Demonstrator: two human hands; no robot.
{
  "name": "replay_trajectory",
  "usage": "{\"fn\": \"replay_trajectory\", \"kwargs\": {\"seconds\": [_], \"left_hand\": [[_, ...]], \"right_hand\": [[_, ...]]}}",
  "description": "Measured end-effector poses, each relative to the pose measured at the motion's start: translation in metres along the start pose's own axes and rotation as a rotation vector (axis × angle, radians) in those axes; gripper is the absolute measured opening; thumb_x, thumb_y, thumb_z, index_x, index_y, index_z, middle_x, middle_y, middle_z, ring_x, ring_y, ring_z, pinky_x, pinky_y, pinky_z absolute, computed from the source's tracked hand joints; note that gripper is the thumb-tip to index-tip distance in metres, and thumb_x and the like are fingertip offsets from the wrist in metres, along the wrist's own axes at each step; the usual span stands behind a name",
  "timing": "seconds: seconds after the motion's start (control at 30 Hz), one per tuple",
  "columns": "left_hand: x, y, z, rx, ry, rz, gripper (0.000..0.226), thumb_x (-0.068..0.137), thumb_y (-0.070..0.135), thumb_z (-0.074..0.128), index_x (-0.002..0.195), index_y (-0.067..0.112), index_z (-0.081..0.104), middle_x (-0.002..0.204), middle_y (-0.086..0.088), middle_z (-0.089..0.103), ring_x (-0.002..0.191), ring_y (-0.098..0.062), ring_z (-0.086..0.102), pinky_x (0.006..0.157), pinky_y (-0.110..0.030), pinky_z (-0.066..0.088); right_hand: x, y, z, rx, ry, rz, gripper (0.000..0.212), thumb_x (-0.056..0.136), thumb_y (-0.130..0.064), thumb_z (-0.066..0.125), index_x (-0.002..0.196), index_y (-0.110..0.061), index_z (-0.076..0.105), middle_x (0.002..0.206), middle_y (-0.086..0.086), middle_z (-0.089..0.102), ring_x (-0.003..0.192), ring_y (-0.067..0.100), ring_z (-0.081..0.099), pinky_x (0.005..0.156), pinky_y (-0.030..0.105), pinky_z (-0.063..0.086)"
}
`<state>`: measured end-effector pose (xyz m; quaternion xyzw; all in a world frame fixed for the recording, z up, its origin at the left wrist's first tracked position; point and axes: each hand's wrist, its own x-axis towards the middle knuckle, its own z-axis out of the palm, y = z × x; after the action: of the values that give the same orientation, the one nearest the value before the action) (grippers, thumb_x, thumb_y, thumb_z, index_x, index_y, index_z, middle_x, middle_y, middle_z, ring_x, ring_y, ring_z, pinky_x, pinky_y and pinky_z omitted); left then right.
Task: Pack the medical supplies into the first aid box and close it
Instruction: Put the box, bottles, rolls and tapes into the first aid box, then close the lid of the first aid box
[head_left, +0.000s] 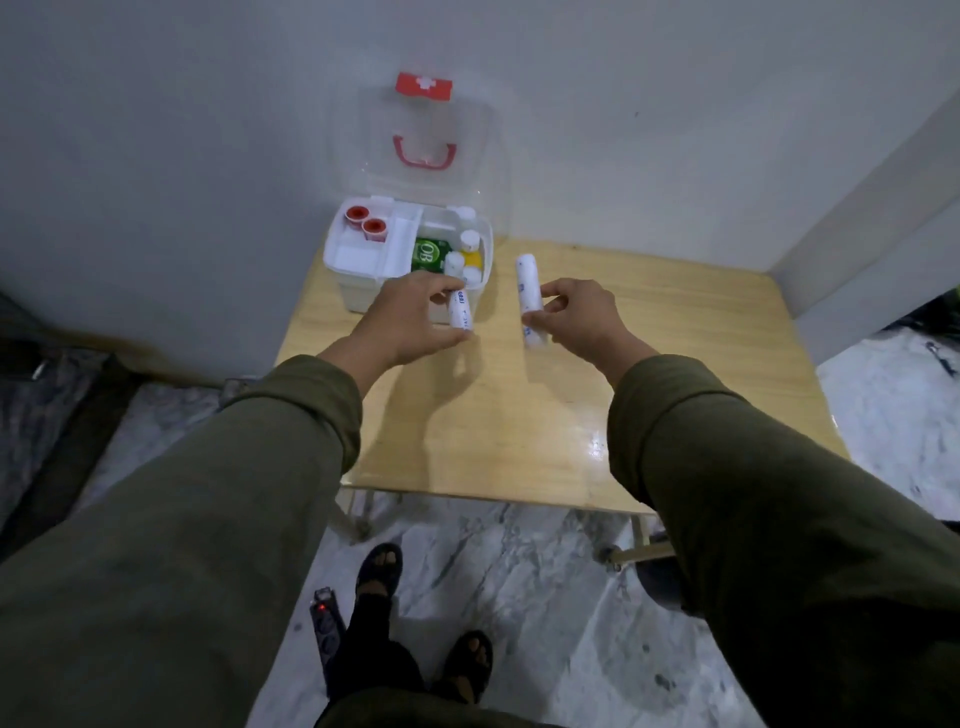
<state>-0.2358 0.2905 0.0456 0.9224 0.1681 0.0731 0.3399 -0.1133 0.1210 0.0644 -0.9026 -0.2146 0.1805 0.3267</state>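
The white first aid box (345, 283) stands at the table's far left corner, its clear lid (415, 130) with a red handle raised against the wall. Inside are two red-capped tape rolls (366, 221) in the white tray, a green packet (428, 254) and several white-capped bottles (469, 240). My left hand (410, 319) grips a white bandage roll (461, 310) just in front of the box. My right hand (582, 317) holds a second, longer white bandage roll (530, 299) above the table, to the right of the box.
The small wooden table (545, 426) stands in a corner, with walls behind and on the right. Beyond its near edge is marble floor, my sandalled feet (379, 569) and a black power strip (324, 629) with a red light.
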Motion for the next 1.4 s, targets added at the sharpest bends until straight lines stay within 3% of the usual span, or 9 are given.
{"fn": "replay_trajectory", "kwargs": {"seconds": [0.27, 0.43, 0.57, 0.8, 1.03, 1.13, 1.2, 1.3, 1.4], "left_hand": [[0.033, -0.051, -0.093, 0.081, 0.041, -0.029, 0.065, 0.069, 0.022, 0.082, 0.128, 0.016, 0.057, 0.125, -0.003, 0.061, 0.096, -0.007, 0.053, 0.087, -0.017, 0.038], [0.053, -0.086, -0.116, 0.084, -0.005, -0.055, 0.064, 0.07, 0.017, 0.081, 0.128, 0.019, 0.056, 0.129, -0.005, 0.059, 0.097, -0.007, 0.049, 0.086, -0.022, 0.041], [0.071, -0.109, -0.115, 0.053, -0.056, -0.053, 0.064, 0.069, 0.016, 0.081, 0.128, 0.019, 0.056, 0.13, -0.006, 0.058, 0.102, -0.01, 0.052, 0.086, -0.022, 0.044], [0.093, -0.131, -0.108, 0.118, -0.205, -0.039, 0.064, 0.07, 0.026, 0.08, 0.129, 0.024, 0.056, 0.129, -0.004, 0.048, 0.116, -0.022, 0.046, 0.096, -0.032, 0.04], [0.106, -0.14, -0.109, 0.119, -0.255, 0.002, 0.06, 0.067, 0.034, 0.081, 0.123, 0.024, 0.062, 0.108, 0.004, 0.044, 0.1, -0.015, 0.043, 0.09, -0.029, 0.039], [0.114, -0.14, -0.114, 0.046, -0.122, 0.046, 0.044, 0.069, 0.039, 0.079, 0.108, 0.023, 0.068, 0.099, 0.005, 0.052, 0.087, -0.013, 0.05, 0.08, -0.029, 0.045], [0.122, -0.136, -0.119, -0.057, 0.065, 0.032, 0.036, 0.075, 0.042, 0.074, 0.102, 0.02, 0.065, 0.094, 0.003, 0.056, 0.082, -0.013, 0.053, 0.072, -0.026, 0.046], [0.139, -0.128, -0.125, -0.185, 0.247, -0.038, 0.043, 0.086, 0.042, 0.061, 0.121, 0.018, 0.05, 0.106, -0.002, 0.054, 0.09, -0.016, 0.054, 0.074, -0.026, 0.045], [0.155, -0.121, -0.128, -0.249, 0.275, -0.115, 0.054, 0.093, 0.046, 0.045, 0.14, 0.022, 0.031, 0.133, -0.009, 0.043, 0.112, -0.021, 0.051, 0.092, -0.033, 0.046]], "right_hand": [[0.039, -0.079, 0.025, 0.143, 0.03, -0.068, 0.042, 0.078, -0.021, 0.073, 0.117, -0.009, 0.064, 0.086, 0.005, 0.068, 0.085, 0.02, 0.064, 0.089, 0.042, 0.054], [0.065, -0.112, 0.058, 0.189, -0.014, -0.044, 0.048, 0.081, -0.019, 0.071, 0.125, -0.007, 0.058, 0.105, 0.01, 0.069, 0.091, 0.021, 0.066, 0.086, 0.032, 0.055], [0.085, -0.125, 0.085, 0.133, -0.015, -0.007, 0.042, 0.081, -0.023, 0.07, 0.12, -0.009, 0.062, 0.091, 0.003, 0.065, 0.086, 0.017, 0.062, 0.071, 0.024, 0.053], [0.109, -0.125, 0.109, 0.022, -0.025, 0.092, 0.042, 0.08, -0.024, 0.071, 0.117, -0.007, 0.062, 0.11, 0.011, 0.068, 0.097, 0.024, 0.065, 0.089, 0.038, 0.054], [0.114, -0.13, 0.115, -0.033, -0.002, 0.076, 0.049, 0.081, -0.029, 0.071, 0.123, -0.009, 0.056, 0.122, 0.012, 0.063, 0.108, 0.025, 0.06, 0.091, 0.029, 0.046], [0.112, -0.137, 0.104, 0.039, 0.138, 0.032, 0.038, 0.087, -0.027, 0.063, 0.121, -0.012, 0.055, 0.092, 0.007, 0.069, 0.09, 0.023, 0.066, 0.088, 0.036, 0.054], [0.114, -0.144, 0.091, 0.177, 0.299, -0.011, 0.034, 0.091, -0.026, 0.058, 0.122, -0.016, 0.049, 0.074, -0.005, 0.059, 0.081, 0.023, 0.066, 0.085, 0.042, 0.056], [0.126, -0.156, 0.072, 0.359, 0.467, -0.028, 0.044, 0.09, -0.038, 0.053, 0.128, -0.029, 0.034, 0.084, -0.005, 0.057, 0.085, 0.028, 0.066, 0.082, 0.048, 0.056], [0.138, -0.168, 0.06, 0.385, 0.453, -0.029, 0.053, 0.088, -0.052, 0.045, 0.134, -0.046, 0.019, 0.103, 0.008, 0.062, 0.093, 0.029, 0.064, 0.086, 0.051, 0.054]]}}
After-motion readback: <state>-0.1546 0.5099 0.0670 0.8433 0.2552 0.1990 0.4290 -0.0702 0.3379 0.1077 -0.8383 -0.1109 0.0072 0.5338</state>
